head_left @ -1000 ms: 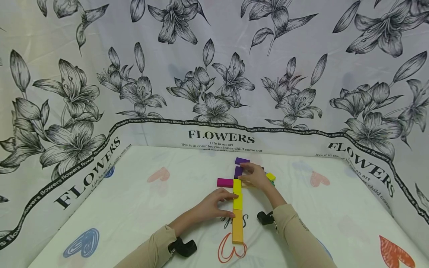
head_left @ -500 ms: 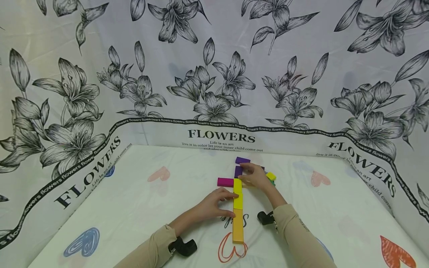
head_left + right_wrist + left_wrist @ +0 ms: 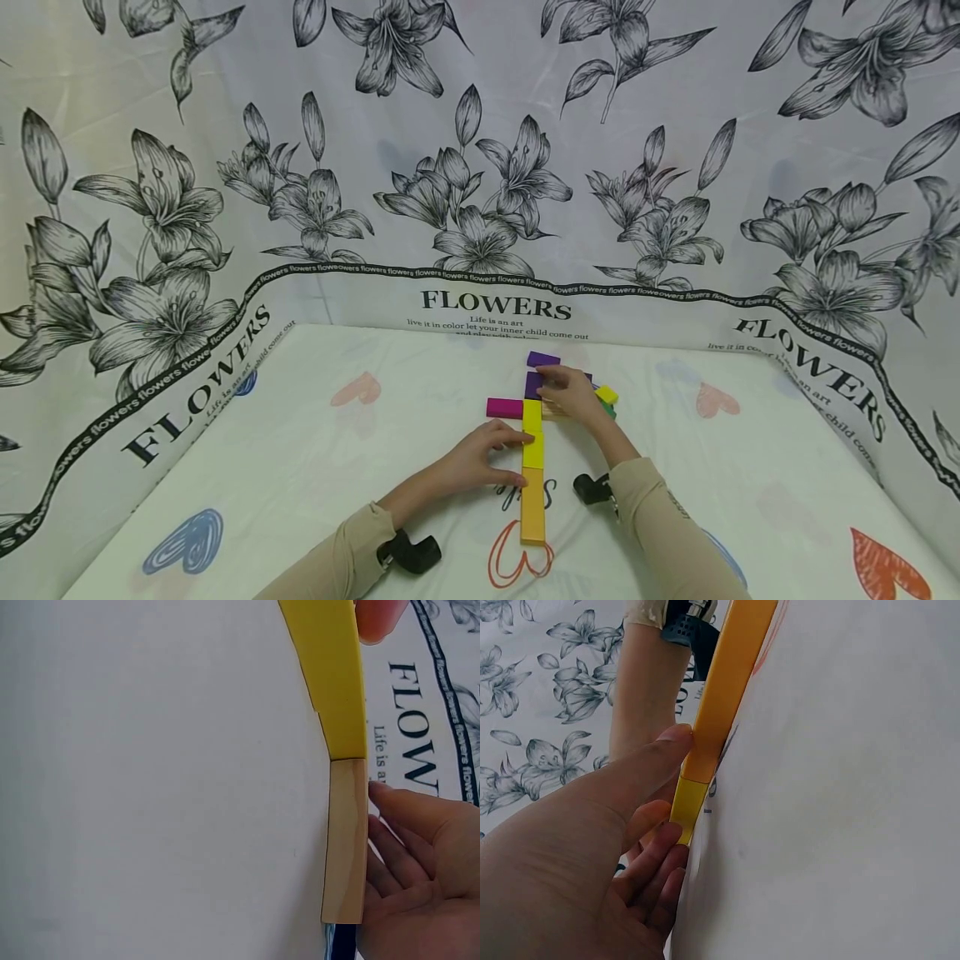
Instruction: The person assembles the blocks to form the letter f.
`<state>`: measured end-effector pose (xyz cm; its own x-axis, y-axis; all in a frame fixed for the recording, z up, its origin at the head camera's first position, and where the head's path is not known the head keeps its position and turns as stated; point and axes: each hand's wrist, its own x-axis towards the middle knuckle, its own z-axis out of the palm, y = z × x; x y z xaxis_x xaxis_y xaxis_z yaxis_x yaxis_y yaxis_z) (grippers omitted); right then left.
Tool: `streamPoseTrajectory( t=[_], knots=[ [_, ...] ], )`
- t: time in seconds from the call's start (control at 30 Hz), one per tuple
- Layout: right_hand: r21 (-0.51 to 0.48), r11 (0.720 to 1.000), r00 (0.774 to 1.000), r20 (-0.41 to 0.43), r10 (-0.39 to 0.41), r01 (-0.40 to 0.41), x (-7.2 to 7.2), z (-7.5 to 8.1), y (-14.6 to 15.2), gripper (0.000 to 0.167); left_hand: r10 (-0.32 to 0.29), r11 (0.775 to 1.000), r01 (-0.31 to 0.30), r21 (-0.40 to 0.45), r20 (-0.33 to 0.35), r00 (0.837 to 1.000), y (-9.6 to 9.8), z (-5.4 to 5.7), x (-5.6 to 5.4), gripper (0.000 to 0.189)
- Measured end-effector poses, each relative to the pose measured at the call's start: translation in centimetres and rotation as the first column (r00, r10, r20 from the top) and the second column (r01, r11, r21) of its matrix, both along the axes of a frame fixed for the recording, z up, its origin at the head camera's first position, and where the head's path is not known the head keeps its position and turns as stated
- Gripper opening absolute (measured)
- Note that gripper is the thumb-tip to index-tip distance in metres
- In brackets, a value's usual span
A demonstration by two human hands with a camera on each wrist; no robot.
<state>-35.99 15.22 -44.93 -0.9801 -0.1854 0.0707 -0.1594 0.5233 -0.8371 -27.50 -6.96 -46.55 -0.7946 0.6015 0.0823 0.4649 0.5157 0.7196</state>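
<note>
My left hand [image 3: 474, 457] lies left of a column of blocks. Its index fingertip touches a yellow block [image 3: 533, 452] and its thumb tip touches the long orange block [image 3: 533, 508]. In the left wrist view the thumb [image 3: 660, 750] rests at the orange block's edge. Farther back, my right hand [image 3: 572, 393] has index finger and thumb spread beside a purple block [image 3: 533, 385], fingertips right at it. A smaller yellow block [image 3: 532, 414] sits below that, with a magenta block [image 3: 505, 408] to its left. A plain wooden block [image 3: 347, 840] runs past the right fingertips.
Another purple block [image 3: 543, 359] lies behind the column. A loose yellow block [image 3: 607, 394] and a green piece [image 3: 611, 410] lie behind the right wrist. The white cloth [image 3: 337, 467] has printed hearts, and a floral curtain [image 3: 480, 167] rises behind.
My right hand has shifted very slightly right, showing a bit more of the purple block. The left hand and the other blocks stay put.
</note>
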Motion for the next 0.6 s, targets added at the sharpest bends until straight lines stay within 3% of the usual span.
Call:
streamPoseTrajectory(
  t=[0.6],
  knots=[
    [0.012,1.0,1.0,-0.006,-0.006,0.006,0.1,0.04,-0.06,0.041,-0.008,1.0,0.008,0.018,-0.013,1.0,0.07,0.13,0.17,0.057]
  ],
)
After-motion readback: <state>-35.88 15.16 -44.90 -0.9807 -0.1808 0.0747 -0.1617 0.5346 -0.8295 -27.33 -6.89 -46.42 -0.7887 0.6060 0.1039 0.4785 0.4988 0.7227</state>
